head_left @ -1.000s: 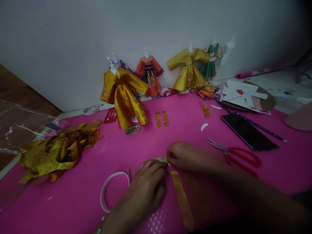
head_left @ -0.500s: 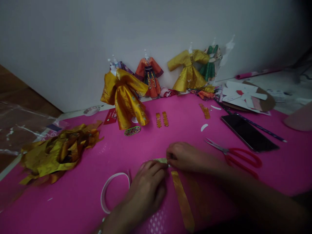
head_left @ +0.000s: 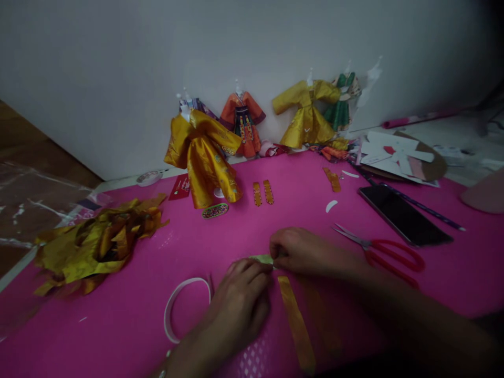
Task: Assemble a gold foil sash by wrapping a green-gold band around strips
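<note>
My left hand (head_left: 242, 294) lies over a small pale green strip (head_left: 263, 259) on the pink mat, fingers curved together and pressed down on it. Close beside it, my right hand (head_left: 291, 252) is closed in a pinch at the strip's right end, with the fingertips of both hands almost meeting. Most of the strip is hidden under the fingers. A long gold fabric strip (head_left: 295, 323) lies just below my right hand, with a second gold strip (head_left: 323, 320) dimly visible in shadow under the forearm. Left of my left hand curls a white band (head_left: 169, 315).
Red-handled scissors (head_left: 394, 254) and a black phone (head_left: 403, 215) lie to the right, by a dark pencil (head_left: 425, 207). Gold fabric scraps (head_left: 98, 241) are heaped at left. Small dressed figures, one in a gold robe (head_left: 205, 157), stand along the wall. Two decorated gold tabs (head_left: 263, 192) lie mid-mat.
The whole view has shifted very slightly. Both hands stay at the pale green strip, with hardly any visible movement.
</note>
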A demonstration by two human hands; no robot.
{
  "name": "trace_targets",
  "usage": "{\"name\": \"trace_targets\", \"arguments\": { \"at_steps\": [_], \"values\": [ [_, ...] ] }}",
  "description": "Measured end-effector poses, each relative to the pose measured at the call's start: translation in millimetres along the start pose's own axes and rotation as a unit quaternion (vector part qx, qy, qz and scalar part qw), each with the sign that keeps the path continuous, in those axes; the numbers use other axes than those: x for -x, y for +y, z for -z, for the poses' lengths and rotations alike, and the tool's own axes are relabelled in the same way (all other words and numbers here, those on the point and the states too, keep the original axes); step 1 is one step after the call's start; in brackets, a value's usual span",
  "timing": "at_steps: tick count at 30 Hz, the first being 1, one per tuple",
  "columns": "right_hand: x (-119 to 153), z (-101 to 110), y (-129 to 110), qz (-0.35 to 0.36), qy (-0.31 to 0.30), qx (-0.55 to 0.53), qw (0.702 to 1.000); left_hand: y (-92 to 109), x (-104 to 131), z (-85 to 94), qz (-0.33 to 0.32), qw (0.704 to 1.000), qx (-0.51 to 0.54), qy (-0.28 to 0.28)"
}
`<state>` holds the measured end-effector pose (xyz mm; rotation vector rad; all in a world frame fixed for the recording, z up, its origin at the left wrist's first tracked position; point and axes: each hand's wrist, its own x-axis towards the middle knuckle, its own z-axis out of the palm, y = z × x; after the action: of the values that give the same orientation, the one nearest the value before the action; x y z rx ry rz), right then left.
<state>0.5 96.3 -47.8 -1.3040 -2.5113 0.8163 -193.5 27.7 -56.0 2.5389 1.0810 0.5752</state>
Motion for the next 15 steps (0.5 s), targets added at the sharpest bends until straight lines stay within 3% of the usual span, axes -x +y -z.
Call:
{"name": "trace_targets", "arguments": {
  "at_steps": [15],
  "values": [
    [-1.2,2.6,5.3,-0.022,0.011,-0.032,0.999,0.4,2.7,-0.3,0.000,1.000,-0.011,0.006]
  ]
}}
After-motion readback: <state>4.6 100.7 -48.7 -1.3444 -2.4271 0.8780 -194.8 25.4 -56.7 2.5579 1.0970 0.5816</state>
